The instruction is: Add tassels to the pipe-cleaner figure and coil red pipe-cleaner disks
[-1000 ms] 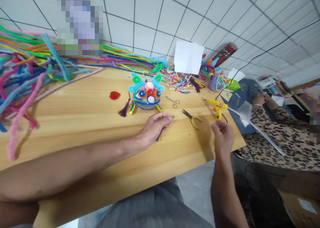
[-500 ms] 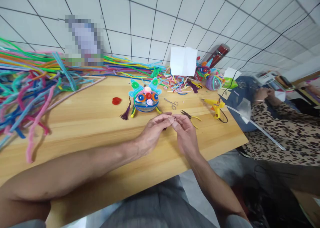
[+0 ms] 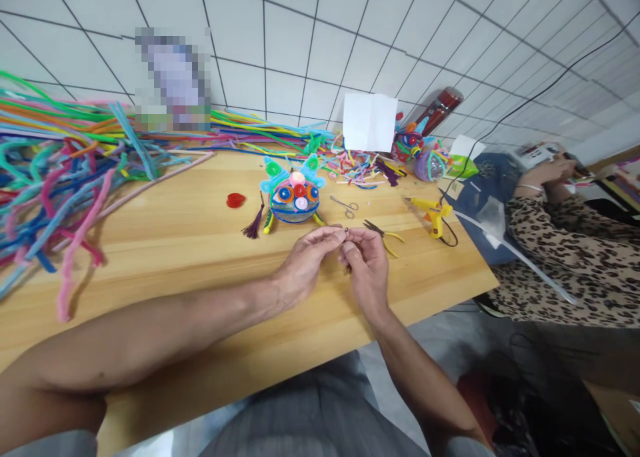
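Note:
My left hand [image 3: 311, 257] and my right hand [image 3: 367, 260] meet above the table, both closed in a pinch. Between their fingertips shows a small dark loop [image 3: 347, 231], and dark strands [image 3: 347, 268] hang below the right fingers. It looks like a tassel, mostly hidden by the fingers. Just beyond the hands stands a colourful animal-head figure [image 3: 295, 197] of pipe cleaners around a clear ball. From its left side hangs a purple tassel [image 3: 255, 223]. Scissors [image 3: 345, 207] and yellow-handled pliers [image 3: 385, 235] lie near my right hand.
Red round pieces [image 3: 235, 200] lie left of the figure. Bundles of pipe cleaners [image 3: 75, 170] spread across the left and back. A yellow glue gun [image 3: 434, 215] stands at the right with its cord. Beyond it sits a person in a leopard-print sleeve [image 3: 545, 220].
The dark loop now shows more above my fingertips, and the dark strands have shifted right, under my right fingers. The neighbouring person's hands have risen. The view has shifted slightly.

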### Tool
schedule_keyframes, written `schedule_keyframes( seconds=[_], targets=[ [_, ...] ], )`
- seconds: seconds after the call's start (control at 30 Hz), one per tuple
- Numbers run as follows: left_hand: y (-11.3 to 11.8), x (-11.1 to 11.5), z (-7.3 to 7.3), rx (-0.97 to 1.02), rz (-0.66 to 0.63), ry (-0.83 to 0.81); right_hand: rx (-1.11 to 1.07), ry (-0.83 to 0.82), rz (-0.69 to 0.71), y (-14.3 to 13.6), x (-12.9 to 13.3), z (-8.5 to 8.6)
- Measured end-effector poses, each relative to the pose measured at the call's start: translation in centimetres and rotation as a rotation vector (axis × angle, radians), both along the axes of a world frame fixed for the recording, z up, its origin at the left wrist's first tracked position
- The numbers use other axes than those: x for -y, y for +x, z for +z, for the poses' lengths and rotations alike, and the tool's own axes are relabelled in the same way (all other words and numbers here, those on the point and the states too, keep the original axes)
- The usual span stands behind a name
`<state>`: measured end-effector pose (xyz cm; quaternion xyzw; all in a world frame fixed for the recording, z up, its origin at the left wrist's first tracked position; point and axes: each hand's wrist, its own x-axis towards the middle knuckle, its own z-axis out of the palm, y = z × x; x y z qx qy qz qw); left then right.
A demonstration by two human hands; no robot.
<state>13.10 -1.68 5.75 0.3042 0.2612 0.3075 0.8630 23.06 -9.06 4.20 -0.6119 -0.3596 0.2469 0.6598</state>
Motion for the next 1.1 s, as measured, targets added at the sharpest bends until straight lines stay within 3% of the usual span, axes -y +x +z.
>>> schedule_keyframes(
  seconds=[0.23,0.37,0.63,0.9,1.1],
  targets=[
    [0.1,-0.1,-0.6,-0.038,0.013,-0.069,0.171,0.008,-0.056,-0.2,-0.3,-0.6],
    [0.1,-0.1,-0.9,-0.058,0.008,-0.083,0.384,-0.049,-0.149,0.3,0.0,-1.1],
    [0.0,0.0,-1.2,-0.091,-0.006,-0.043,0.840,0.014,-0.206,0.5,0.0,0.2],
    [0.1,-0.1,-1.0,-0.116,0.021,-0.072,0.881,0.005,-0.213,0.5,-0.2,0.0],
    [-0.1,0.1,-0.6,-0.131,0.037,-0.045,0.775,-0.014,-0.232,0.6,-0.2,-0.1]
  ],
)
